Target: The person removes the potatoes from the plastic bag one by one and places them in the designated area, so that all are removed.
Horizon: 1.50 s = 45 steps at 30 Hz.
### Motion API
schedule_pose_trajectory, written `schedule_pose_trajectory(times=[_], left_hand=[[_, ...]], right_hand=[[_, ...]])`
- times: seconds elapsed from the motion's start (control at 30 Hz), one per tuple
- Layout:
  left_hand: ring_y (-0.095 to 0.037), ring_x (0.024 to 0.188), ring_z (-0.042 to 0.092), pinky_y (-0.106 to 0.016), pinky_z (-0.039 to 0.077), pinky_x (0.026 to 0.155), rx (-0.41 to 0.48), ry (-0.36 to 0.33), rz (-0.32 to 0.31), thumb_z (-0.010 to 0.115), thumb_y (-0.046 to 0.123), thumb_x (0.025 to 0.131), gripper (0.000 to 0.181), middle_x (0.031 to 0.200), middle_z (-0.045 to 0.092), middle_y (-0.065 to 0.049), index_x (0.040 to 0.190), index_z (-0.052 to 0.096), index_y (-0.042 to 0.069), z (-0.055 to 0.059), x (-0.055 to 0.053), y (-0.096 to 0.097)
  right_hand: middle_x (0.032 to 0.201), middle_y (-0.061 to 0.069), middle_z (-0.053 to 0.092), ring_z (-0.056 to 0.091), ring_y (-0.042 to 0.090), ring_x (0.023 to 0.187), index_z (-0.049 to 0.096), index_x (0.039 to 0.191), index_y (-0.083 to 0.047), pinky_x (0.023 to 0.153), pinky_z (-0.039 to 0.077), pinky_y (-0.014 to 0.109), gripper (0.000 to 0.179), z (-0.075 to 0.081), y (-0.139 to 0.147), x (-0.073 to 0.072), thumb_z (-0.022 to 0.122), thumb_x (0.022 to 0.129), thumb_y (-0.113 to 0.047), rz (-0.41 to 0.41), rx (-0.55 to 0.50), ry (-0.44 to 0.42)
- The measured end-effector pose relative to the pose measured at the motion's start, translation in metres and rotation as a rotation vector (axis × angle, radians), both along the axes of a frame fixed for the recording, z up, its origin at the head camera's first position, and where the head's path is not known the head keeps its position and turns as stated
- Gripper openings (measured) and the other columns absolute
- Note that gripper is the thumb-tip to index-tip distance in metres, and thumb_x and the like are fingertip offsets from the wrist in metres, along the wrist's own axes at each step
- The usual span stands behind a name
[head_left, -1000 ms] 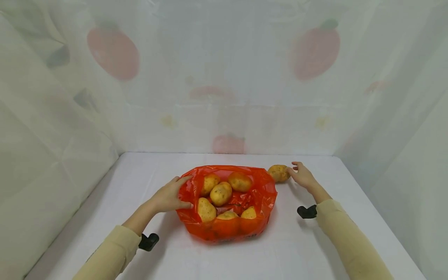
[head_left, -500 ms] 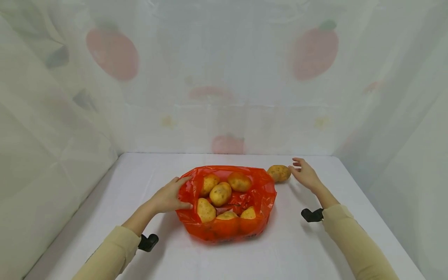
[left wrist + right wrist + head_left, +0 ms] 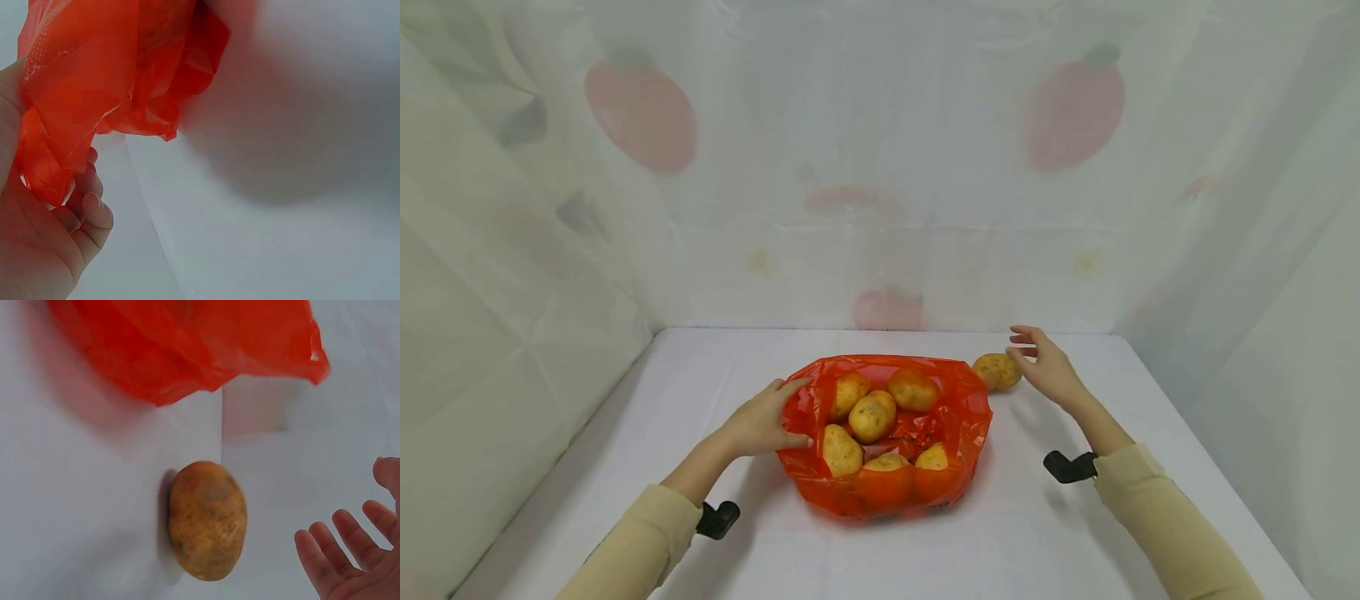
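Observation:
A red plastic bag [image 3: 977,425] lies with its mouth spread, and several potatoes [image 3: 874,416] show inside. My left hand [image 3: 765,422] grips the bag's left edge; in the left wrist view its fingers [image 3: 97,212] curl round the thin plastic. Behind the bag's right rear corner a single loose potato [image 3: 992,372] rests on the table. Over that potato's right side hovers my right hand [image 3: 1048,367], fingers spread and nothing between them. The right wrist view shows a gap between this hand and the loose potato [image 3: 208,520].
A white-covered table [image 3: 880,567] carries everything. White cloth walls [image 3: 925,125] with faded fruit prints close off the back and both sides. Each wrist wears a small black camera mount [image 3: 1070,467].
My right hand first drew back slightly from the loose potato, then rose and came left over it. The left hand, bag and potatoes have stayed put.

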<state>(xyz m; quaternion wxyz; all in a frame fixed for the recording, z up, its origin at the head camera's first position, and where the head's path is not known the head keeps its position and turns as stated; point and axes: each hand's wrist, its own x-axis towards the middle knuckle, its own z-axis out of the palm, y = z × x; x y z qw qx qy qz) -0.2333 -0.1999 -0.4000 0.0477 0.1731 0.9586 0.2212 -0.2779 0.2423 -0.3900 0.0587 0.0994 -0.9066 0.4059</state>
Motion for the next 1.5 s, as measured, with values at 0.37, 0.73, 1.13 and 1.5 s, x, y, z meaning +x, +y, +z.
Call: schedule_pose_trajectory(times=[0.37,0.73,1.13,1.5], left_hand=[[-0.047,0.118,0.044,-0.063,0.041,0.087,-0.002,-0.015,0.005,0.079,0.042,0.067,0.094,0.139,0.033,-0.028,0.144,0.031,0.018,0.000,0.000,0.001],[-0.048,0.119,0.043,-0.063,0.040,0.088,-0.002,-0.028,0.010,0.079,0.041,0.067,0.093,0.140,0.031,-0.029,0.144,0.031,0.017,0.002,0.000,0.002],[-0.045,0.117,0.045,-0.062,0.041,0.088,0.001,-0.017,0.007,0.079,0.041,0.067,0.093,0.139,0.034,-0.027,0.144,0.031,0.018,-0.001,0.000,0.001],[-0.044,0.116,0.047,-0.061,0.042,0.087,0.004,-0.015,0.008,0.079,0.041,0.067,0.094,0.138,0.035,-0.026,0.144,0.031,0.018,-0.001,-0.001,0.001]], right_hand=[[0.126,0.016,0.052,0.053,0.035,0.112,0.040,0.135,-0.010,0.086,0.050,0.045,0.046,0.018,-0.030,0.017,0.055,0.093,-0.020,0.147,-0.028,0.077],[0.130,0.010,0.050,0.054,0.030,0.114,0.044,0.131,-0.016,0.085,0.051,0.039,0.042,0.035,-0.060,0.038,0.056,0.092,-0.023,0.318,-0.086,-0.001],[0.123,0.002,0.056,0.057,0.021,0.108,0.051,0.125,-0.015,0.089,0.049,0.034,0.035,0.031,-0.089,0.050,0.058,0.091,-0.019,0.500,-0.002,0.000],[0.122,-0.004,0.055,0.057,0.016,0.109,0.052,0.124,-0.015,0.088,0.048,0.025,0.035,0.012,-0.106,0.053,0.057,0.091,-0.024,0.657,0.086,-0.092]])
